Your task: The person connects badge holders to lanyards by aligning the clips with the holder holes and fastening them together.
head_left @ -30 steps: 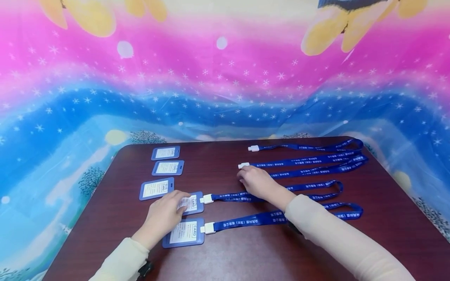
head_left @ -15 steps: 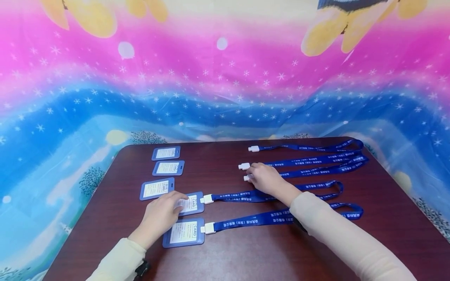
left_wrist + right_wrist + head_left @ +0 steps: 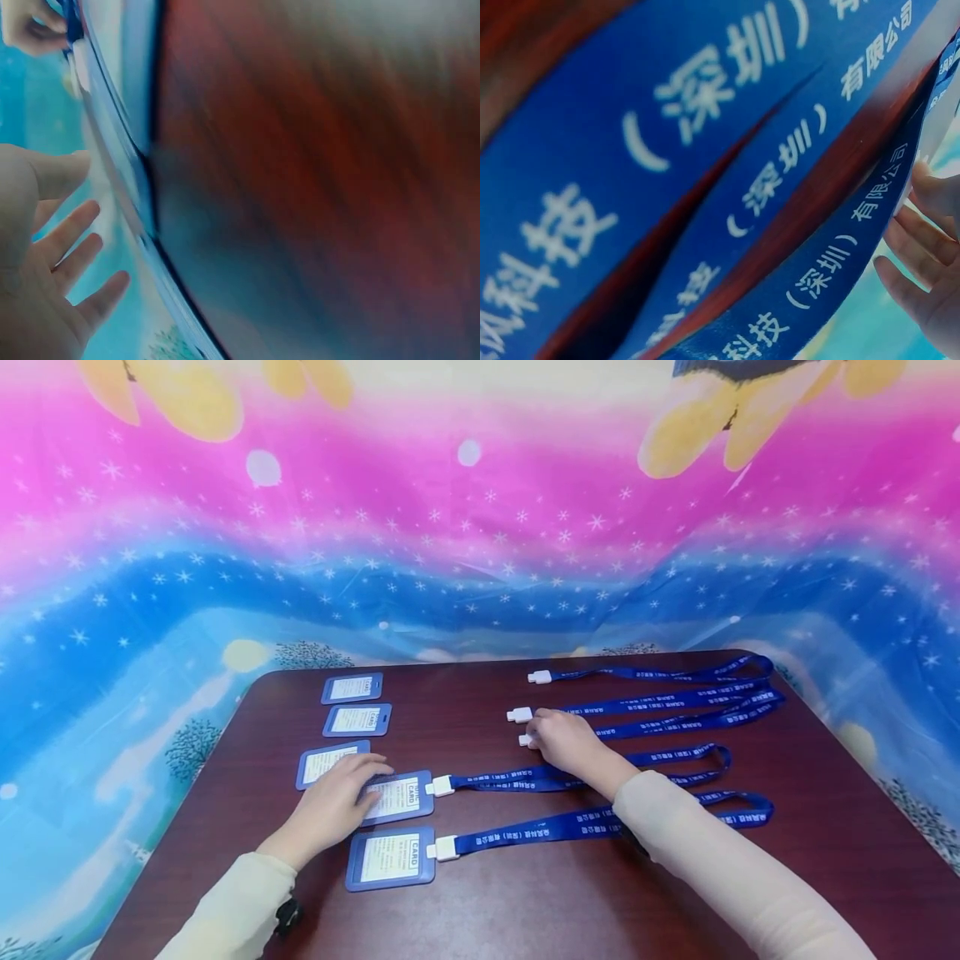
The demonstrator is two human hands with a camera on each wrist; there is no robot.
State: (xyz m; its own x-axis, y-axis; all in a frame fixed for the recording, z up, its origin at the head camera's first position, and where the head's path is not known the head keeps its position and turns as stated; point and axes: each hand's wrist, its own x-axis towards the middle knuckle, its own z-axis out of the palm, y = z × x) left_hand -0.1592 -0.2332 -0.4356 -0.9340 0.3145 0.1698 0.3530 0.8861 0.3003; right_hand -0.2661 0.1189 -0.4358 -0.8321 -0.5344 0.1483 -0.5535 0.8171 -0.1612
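The blue lanyard (image 3: pixel 675 727) is lying across the right half of a table (image 3: pixel 510 910), the middle one of five, and its looped end is sitting near the table's right edge. Dark wood is stretching between its white clip (image 3: pixel 524 741) and the card holders on the left, and more wood is showing along the near side between the two forearms. Beyond the far edge, a pink-and-blue printed backdrop (image 3: pixel 480 552) is hanging. The strap is looking flat and ribbon-like, carrying white printed characters, while the clip is looking blocky and plastic. The tabletop is showing a reddish-brown grain with a soft glare. The right hand (image 3: pixel 567 746) is pinching the lanyard at its clip end; the clip is poking out left of the fingertips, and the strap is running away to the right. The left hand (image 3: pixel 330 802) is gripping nothing, its fingers loosely spread over a blue-framed holder (image 3: pixel 405 799) joined to another lanyard; whether they are touching it is hard to tell. Just behind, a loose holder (image 3: pixel 317 766) is lying partly hidden by that hand.
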